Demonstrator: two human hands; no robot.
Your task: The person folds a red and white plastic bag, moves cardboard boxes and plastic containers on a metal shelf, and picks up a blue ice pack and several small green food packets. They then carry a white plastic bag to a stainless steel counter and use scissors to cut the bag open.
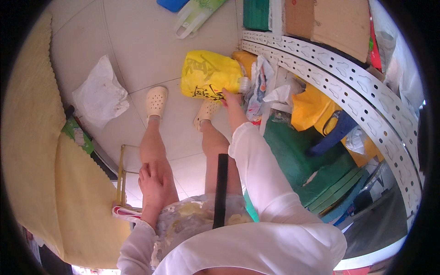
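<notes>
My right hand (232, 98) reaches forward and grips the near edge of a bright yellow plastic bag (202, 74). The bag bears dark writing and bulges above the floor, its lower edge overlapping the toe of my right clog (205, 111). A clear plastic piece (244, 84) shows at its right end; what the bag contains is hidden. My left hand (151, 184) rests on my left knee, holding nothing, with its fingers slightly spread. My left cream clog (157, 101) is flat on the tiles.
White perforated metal shelving (330, 65) curves along the right. Below it sit a green container (292, 147), orange-yellow bags (311, 106) and a dark blue item (331, 134). A crumpled white bag (100, 92) lies on the tiled floor. A yellow cloth (31, 137) drapes down the left side.
</notes>
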